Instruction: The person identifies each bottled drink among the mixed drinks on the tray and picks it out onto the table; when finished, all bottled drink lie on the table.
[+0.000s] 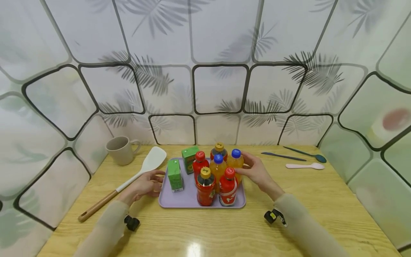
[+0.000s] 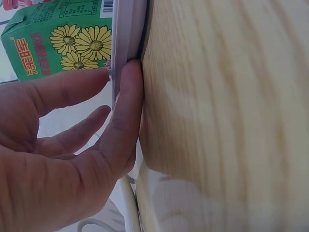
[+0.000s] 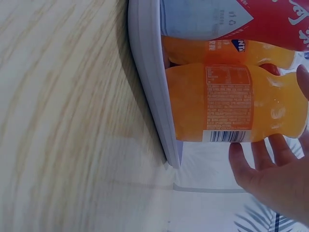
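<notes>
A lilac tray point(image 1: 189, 204) carries drinks. My left hand point(image 1: 148, 184) touches its left rim, one digit pressed against the rim's outer side in the left wrist view. Closest to that hand stands a green drink carton point(image 2: 79, 41) with yellow flowers; a second green carton point(image 1: 189, 159) is behind it. With thumb in front and fingers behind, my right hand point(image 1: 258, 174) holds a blue-capped orange soda bottle point(image 3: 229, 101), upright on the tray. Another orange soda bottle point(image 1: 218, 169), two red-capped bottles, one a red-labelled bottle point(image 1: 228, 191), and two yellow-capped dark drink bottles stand close together.
On the left, a beige mug point(image 1: 120, 151) stands behind a white spatula point(image 1: 154, 159) with a wooden handle. To the right lie a dark blue stick-like utensil point(image 1: 282, 156), a dark teal spoon point(image 1: 320, 158) and a pale pink spoon point(image 1: 305, 166). A patterned curtain point(image 1: 218, 89) surrounds the wooden table.
</notes>
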The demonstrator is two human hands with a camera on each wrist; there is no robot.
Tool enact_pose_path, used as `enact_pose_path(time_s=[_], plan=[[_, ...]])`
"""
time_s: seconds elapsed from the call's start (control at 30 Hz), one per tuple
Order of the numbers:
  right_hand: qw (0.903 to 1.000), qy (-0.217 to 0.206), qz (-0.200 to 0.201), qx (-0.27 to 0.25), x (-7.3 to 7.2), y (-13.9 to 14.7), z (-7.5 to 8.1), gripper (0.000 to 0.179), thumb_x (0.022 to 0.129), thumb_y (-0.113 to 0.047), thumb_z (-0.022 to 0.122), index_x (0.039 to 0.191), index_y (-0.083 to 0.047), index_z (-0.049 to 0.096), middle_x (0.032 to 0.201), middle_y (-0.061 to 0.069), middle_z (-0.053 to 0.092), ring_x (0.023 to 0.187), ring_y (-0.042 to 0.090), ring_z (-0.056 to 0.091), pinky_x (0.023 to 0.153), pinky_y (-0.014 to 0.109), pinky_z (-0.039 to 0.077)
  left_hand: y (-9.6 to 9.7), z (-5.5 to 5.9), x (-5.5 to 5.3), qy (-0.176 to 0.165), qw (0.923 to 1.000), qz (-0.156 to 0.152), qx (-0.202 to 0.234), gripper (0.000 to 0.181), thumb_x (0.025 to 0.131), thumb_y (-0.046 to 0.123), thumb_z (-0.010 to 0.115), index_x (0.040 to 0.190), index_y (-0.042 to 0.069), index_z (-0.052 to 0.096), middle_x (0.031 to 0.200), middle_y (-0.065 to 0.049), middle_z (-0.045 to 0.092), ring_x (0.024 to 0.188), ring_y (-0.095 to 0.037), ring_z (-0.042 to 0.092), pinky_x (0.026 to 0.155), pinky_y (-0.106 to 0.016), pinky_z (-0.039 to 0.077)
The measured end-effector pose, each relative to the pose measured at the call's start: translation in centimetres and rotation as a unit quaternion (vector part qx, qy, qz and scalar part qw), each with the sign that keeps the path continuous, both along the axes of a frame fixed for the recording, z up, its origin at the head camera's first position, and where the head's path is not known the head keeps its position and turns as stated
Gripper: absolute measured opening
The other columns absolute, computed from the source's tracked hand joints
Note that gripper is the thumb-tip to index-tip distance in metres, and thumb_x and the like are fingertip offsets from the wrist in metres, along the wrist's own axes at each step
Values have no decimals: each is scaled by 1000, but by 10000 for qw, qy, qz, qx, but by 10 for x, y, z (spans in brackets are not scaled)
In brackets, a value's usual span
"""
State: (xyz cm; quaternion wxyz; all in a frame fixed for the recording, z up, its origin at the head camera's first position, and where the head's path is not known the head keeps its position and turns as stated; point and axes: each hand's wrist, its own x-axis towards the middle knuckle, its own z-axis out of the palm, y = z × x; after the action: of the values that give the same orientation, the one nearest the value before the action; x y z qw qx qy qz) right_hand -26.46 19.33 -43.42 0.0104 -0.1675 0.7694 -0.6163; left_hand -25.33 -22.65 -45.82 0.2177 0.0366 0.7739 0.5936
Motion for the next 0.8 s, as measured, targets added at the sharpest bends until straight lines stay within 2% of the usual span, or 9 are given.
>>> enact_pose_path(time_s=[0.17,0.33,0.47,0.57,0.7,0.8], plan=[[9998,33,-175,96,1,-2,2,67,84,-8,74,145,-5,46,141,21,53,127,39,52,106,53,45,1,1,0,28,10000,-11,-48,69,80,-11,56,145,-4,34,123,-25,48,92,-21,57,70,-34,60],[9994,137,-224,207,5,-4,4,66,85,-9,73,145,-4,45,139,22,54,125,40,53,108,56,42,2,0,-1,66,9999,4,-109,67,81,-12,56,144,-3,36,121,-24,48,88,-21,57,69,-34,60],[9993,225,-264,108,6,-1,3,67,86,-8,72,146,-4,43,139,22,54,127,38,52,109,56,41,2,0,-2,103,9998,58,-136,65,81,-12,55,143,-2,38,119,-23,48,86,-21,58,69,-34,60],[9992,219,-336,-31,6,3,4,68,87,-7,72,147,-4,41,140,22,53,123,23,56,108,49,44,2,0,-1,98,9999,47,-116,66,80,-13,55,143,-2,38,119,-23,48,85,-20,58,69,-33,60],[9984,176,-507,-164,7,8,10,67,87,-7,71,147,-4,42,141,23,52,112,-1,57,102,30,48,1,-1,-1,72,9999,32,-102,67,79,-13,55,143,-2,38,120,-24,48,85,-20,57,69,-33,59],[9975,206,-630,-239,7,13,15,65,87,-6,71,146,-4,43,139,23,53,110,-4,57,99,24,48,2,0,0,74,9998,40,-158,68,79,-13,55,144,-3,36,122,-24,47,87,-21,57,71,-34,60]])
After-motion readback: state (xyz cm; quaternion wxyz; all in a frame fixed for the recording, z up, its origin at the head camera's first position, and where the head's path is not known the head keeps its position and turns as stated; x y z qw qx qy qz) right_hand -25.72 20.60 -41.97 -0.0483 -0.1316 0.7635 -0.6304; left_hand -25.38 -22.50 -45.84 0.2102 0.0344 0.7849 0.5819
